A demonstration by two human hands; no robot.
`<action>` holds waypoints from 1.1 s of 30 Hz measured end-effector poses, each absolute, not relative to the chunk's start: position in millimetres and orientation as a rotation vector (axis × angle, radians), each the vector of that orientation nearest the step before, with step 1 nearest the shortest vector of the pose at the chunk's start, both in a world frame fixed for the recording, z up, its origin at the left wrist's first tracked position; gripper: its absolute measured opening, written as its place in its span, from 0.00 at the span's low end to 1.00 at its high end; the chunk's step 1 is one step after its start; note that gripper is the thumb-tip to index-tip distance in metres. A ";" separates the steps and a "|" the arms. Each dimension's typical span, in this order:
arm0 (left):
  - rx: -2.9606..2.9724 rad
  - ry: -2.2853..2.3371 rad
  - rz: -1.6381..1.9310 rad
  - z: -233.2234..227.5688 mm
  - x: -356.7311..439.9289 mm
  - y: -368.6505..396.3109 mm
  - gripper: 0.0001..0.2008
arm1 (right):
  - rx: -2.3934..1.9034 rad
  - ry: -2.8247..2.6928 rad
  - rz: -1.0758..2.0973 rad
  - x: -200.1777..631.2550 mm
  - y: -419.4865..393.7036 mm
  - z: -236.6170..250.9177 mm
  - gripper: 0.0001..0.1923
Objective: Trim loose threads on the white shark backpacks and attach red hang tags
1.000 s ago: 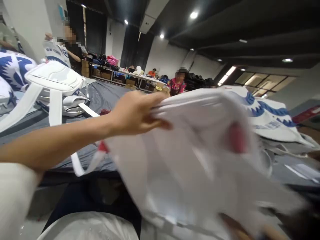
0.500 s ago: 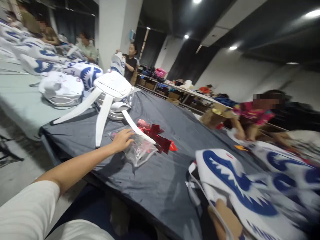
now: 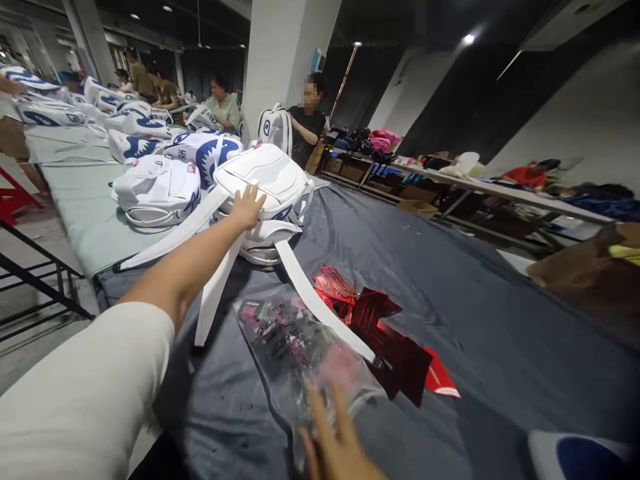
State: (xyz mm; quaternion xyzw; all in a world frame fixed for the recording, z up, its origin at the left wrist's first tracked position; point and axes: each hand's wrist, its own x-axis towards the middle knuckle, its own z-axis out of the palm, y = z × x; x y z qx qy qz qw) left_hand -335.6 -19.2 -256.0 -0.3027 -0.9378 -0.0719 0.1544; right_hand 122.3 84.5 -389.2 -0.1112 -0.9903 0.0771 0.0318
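Left hand (image 3: 247,209) has reached forward onto the white backpack (image 3: 275,175), arm outstretched.

- The upper backpack (image 3: 270,175) lies on the lower backpack (image 3: 263,255), on the desk (image 3: 480,313)
- Before them lies the plastic bag (image 3: 283,347)
- The foil pieces (image 3: 395,353) are on the right of the plastic bag

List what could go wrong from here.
1. The white backpack under the left hand appears stacked on another bag, so a sideways push might topple it.
2. A loose strap reaches onto the dark red sheets; pulling the backpack could drag them along.
3. The clear plastic bag by the right hand looks thin and crumpled, so it might snag or slip.
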 end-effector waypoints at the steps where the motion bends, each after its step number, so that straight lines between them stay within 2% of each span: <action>1: -0.875 -2.731 -0.140 -252.7 -350.9 -12.8 0.43 | -0.244 -3.113 0.188 92.3 58.8 -388.7 0.33; 3: -0.892 -2.792 -0.014 -251.1 -374.2 -5.0 0.52 | -0.211 -3.203 0.081 39.9 23.9 -391.3 0.39; 5: -0.894 -2.802 0.087 -255.8 -386.3 -2.0 0.54 | -0.318 -3.287 0.019 2.9 11.4 -399.3 0.43; 7: -0.882 -2.787 0.155 -263.1 -390.0 -2.6 0.46 | -0.442 -3.318 -0.007 -16.2 15.8 -412.8 0.40; 10: -0.868 -2.764 0.204 -260.5 -390.7 -11.4 0.25 | -0.577 -3.224 -0.054 -17.6 36.7 -437.0 0.31; 12: -0.825 -2.727 0.196 -238.0 -390.6 -24.9 0.19 | -0.712 -3.145 -0.089 -10.3 52.8 -448.6 0.29; 15: -0.720 -2.606 0.130 -174.5 -373.3 -65.2 0.20 | -0.948 -3.046 -0.108 -2.2 79.4 -450.9 0.28; 17: -0.650 -2.490 0.069 -134.3 -333.7 -109.8 0.21 | -1.066 -2.977 -0.084 -1.1 99.3 -441.6 0.27; 19: -0.610 -2.344 0.023 -121.5 -266.2 -164.6 0.21 | -1.144 -2.892 0.021 -0.7 117.7 -424.9 0.27; 20: -0.618 -2.273 0.020 -130.2 -224.3 -192.6 0.21 | -1.151 -2.847 0.091 0.6 124.8 -414.6 0.27; 22: -0.805 -2.178 0.011 -177.3 -134.6 -241.3 0.18 | -1.114 -2.768 0.199 7.5 132.3 -392.4 0.27; 26: -1.571 -2.142 -0.185 -328.0 13.4 -278.6 0.21 | -0.984 -2.665 0.237 39.1 113.5 -349.1 0.23; 28: -1.813 -2.159 -0.132 -388.7 58.4 -265.1 0.13 | -0.933 -2.603 0.229 56.3 86.8 -330.4 0.23; 31: -1.900 -2.235 -0.103 -431.7 97.3 -230.0 0.10 | -0.787 -2.566 0.220 74.3 31.3 -312.8 0.22; 33: -1.925 -2.283 -0.086 -433.0 108.1 -215.6 0.17 | -0.697 -2.586 0.216 82.5 -7.2 -313.1 0.20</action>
